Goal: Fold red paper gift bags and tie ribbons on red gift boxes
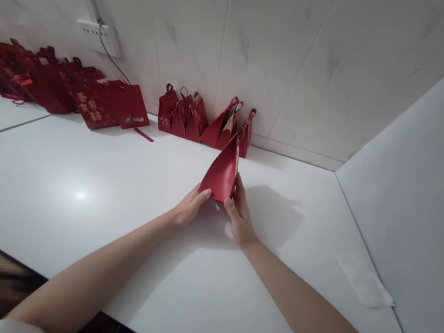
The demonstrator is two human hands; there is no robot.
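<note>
A folded red paper box [222, 175] with a pointed top is held upright just above the white table [119, 184]. My left hand [192, 204] grips its lower left corner, the thumb on the front edge. At the lower right corner my right hand [240, 214] is closed on the same box, its thumb near the front edge and its fingers along the side. The back of the box is hidden. Behind it, small red boxes with ribbon loops [198, 119] stand in a row against the wall.
Flat red bags and cards [93, 103] lie piled at the back left, below a wall socket [99, 38] with a cable. A white tissue [366, 280] lies at the right, beside a white panel [424, 180]. The tiled wall bounds the table's back.
</note>
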